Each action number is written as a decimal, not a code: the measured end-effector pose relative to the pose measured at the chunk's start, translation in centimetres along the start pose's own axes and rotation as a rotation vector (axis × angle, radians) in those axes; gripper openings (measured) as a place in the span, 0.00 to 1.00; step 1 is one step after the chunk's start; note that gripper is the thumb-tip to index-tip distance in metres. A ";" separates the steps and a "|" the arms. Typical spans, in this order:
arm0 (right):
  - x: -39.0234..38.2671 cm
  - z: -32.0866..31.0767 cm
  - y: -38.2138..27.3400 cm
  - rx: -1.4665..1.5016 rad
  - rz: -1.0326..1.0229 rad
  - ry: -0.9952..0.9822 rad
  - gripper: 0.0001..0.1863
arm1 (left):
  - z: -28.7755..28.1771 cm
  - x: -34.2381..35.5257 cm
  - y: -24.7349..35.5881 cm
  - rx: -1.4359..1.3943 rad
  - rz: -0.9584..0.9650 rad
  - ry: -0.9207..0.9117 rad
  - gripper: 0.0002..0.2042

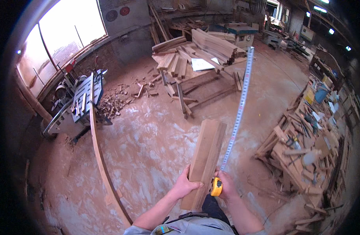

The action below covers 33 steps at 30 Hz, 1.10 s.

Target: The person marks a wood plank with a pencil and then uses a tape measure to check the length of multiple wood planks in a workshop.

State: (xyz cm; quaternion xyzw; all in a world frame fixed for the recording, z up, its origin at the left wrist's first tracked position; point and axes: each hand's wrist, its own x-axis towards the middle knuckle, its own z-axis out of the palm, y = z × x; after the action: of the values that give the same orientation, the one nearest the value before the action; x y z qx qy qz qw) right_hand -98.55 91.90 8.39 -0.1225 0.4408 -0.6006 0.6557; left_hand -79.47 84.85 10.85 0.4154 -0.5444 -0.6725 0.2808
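My left hand (pixel 185 183) is closed round the lower part of a wooden board (pixel 205 150) with a stepped, moulded profile, its thumb lying across the face. The board tilts up and away in front of my body. At its right side my right hand (pixel 227 184) is closed on a yellow tape measure (pixel 216 187). From the hand a long white tape blade (pixel 239 113) runs out upward and slightly right, beside the board and well past its far end. Some of my right fingers are hidden behind the board and the case.
A blue-grey woodworking machine (pixel 84 98) stands at left, with a long thin strip of wood (pixel 97 145) sloping from it toward me. Ahead, a wooden stand (pixel 182 96) bears stacked boards (pixel 213 43) and white paper (pixel 203 64). Offcuts (pixel 113 102) litter the floor. A cluttered workbench (pixel 284 156) is at right.
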 end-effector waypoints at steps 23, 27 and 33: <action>51.6 9.4 -20.4 -0.001 0.094 -0.190 0.14 | -14.5 48.3 14.1 0.594 -0.102 0.420 0.49; 58.9 11.3 -23.3 0.015 0.170 -0.170 0.15 | -18.3 57.4 15.6 0.730 -0.098 0.526 0.47; 71.1 11.4 -27.2 -0.021 0.230 -0.231 0.13 | -21.6 71.2 19.3 0.893 -0.249 0.648 0.44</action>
State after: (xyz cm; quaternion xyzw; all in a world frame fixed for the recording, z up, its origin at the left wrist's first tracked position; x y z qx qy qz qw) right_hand -116.56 17.28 3.16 -0.1460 0.3798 -0.4991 0.7651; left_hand -97.65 10.18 10.18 0.7403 -0.6088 -0.2432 0.1491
